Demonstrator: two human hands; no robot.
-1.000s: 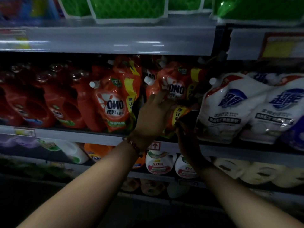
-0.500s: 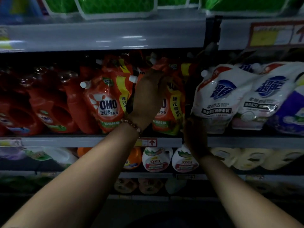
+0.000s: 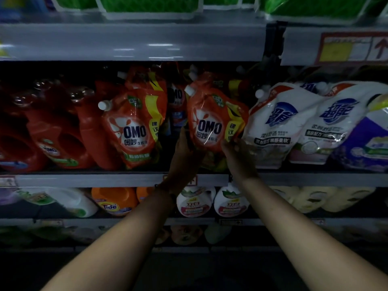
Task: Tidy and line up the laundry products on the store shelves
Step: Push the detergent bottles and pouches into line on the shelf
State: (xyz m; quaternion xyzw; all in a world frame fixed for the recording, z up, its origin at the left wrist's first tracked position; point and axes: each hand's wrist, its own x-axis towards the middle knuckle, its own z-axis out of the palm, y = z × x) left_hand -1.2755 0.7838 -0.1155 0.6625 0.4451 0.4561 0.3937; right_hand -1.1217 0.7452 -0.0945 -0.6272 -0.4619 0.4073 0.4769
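Left hand (image 3: 184,150) and right hand (image 3: 236,154) both grip the lower corners of an orange OMO refill pouch (image 3: 214,120), held upright, label forward, on the middle shelf (image 3: 84,180), between a second OMO pouch (image 3: 134,129) and a white spouted detergent pouch (image 3: 277,122) just beside it.

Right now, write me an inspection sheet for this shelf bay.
Surface: grey metal middle shelf, stocked along its length.
Job's things: orange OMO spout pouch held upright at the shelf front; second orange OMO pouch stands left of it.
Clutter: red handled OMO jugs far left, white blue-logo pouches right.
Grippers: left hand and right hand grip the pouch's lower corners.
Cables: nothing seen.
Surroundings: green packs above, orange Tide jug below; lighting dim.
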